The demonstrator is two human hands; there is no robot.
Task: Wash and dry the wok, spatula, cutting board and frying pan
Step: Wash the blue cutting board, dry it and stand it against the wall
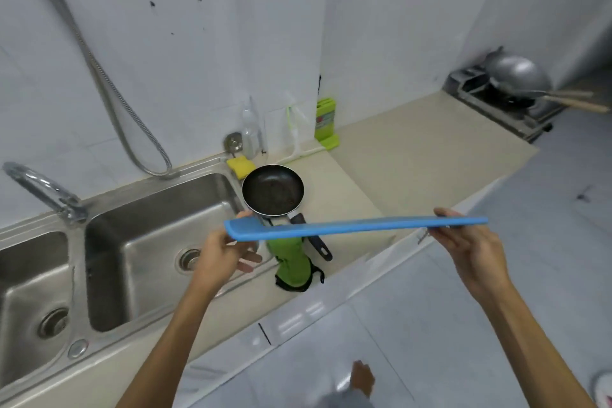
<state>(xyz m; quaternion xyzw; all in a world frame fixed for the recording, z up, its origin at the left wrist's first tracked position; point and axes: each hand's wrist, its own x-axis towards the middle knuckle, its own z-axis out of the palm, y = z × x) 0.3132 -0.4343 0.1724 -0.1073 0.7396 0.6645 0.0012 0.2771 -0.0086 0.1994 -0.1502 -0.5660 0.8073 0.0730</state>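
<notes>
The blue cutting board hangs level and edge-on between the two hands, above the counter edge. The left hand pinches one short end, thumb on top and fingers curled beneath. The right hand clamps the other end the same way. The board looks thin and bows a little along its length, so it is probably light plastic with some flex, likely slick once wet. Holding it at both ends suits it, since a one-handed hold at a corner could let it twist or slip. Just beyond the left hand sits the frying pan, with a green cloth under the board and the sink to that hand's left. The wok rests well beyond the right hand.
</notes>
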